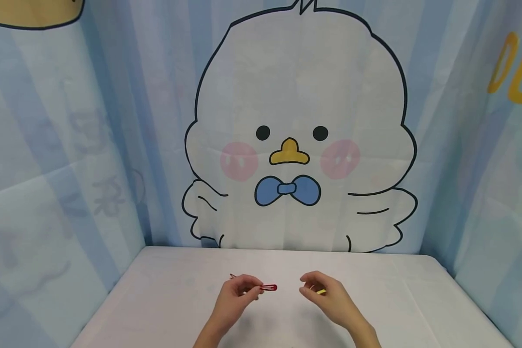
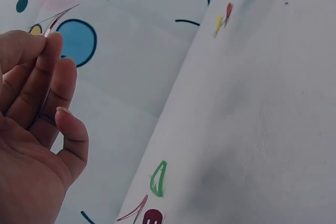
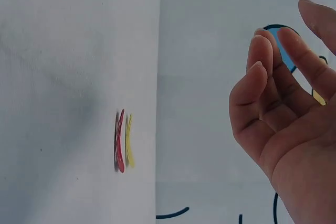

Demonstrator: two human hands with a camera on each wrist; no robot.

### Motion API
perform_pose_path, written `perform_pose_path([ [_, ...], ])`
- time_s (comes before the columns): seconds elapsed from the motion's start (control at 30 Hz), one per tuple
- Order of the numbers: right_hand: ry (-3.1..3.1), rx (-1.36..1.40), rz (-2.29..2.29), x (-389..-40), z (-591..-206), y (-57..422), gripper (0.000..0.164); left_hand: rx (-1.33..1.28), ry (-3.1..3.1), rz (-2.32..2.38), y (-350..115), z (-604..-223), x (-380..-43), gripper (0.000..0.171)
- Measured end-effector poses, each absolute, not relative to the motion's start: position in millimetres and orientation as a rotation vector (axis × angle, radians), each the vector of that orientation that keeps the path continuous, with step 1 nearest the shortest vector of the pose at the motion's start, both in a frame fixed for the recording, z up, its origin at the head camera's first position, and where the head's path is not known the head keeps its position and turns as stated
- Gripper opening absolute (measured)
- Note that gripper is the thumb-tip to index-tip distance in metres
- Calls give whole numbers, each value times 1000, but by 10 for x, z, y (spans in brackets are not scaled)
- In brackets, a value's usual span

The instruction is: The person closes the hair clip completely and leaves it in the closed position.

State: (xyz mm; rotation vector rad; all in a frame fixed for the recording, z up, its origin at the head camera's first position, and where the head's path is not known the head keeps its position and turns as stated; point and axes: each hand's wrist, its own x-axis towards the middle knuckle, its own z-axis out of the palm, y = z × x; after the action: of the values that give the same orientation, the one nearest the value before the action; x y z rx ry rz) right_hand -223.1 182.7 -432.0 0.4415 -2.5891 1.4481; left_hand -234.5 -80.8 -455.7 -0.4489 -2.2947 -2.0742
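Observation:
My left hand [image 1: 237, 295] pinches a red snap hair clip [image 1: 268, 287] between thumb and fingertips, above the white table. In the left wrist view the clip [image 2: 55, 20] shows edge-on, its thin strips spread apart. Across from it, my right hand [image 1: 330, 297] has thumb and fingers loosely bent and apart, with nothing between them. A yellow clip [image 1: 321, 291] on the table is partly hidden behind the right hand. The right wrist view shows this yellow clip [image 3: 130, 142] beside a red clip [image 3: 121, 142].
Near the left hand, a green clip [image 2: 158, 179], a red clip [image 2: 135, 211] and a dark red piece with white marks [image 2: 153, 217] lie on the table [image 1: 165, 299]. A curtain printed with a cartoon bird [image 1: 296, 82] hangs behind the table's far edge; curtains flank both sides.

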Motion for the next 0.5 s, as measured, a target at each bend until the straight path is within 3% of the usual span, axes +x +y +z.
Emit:
perform_pose_path([
  [0.5, -2476, 499, 1584, -2157, -4317, 1635, 20, -440, -2276, -2106, -614, -4559, -2267, 13],
])
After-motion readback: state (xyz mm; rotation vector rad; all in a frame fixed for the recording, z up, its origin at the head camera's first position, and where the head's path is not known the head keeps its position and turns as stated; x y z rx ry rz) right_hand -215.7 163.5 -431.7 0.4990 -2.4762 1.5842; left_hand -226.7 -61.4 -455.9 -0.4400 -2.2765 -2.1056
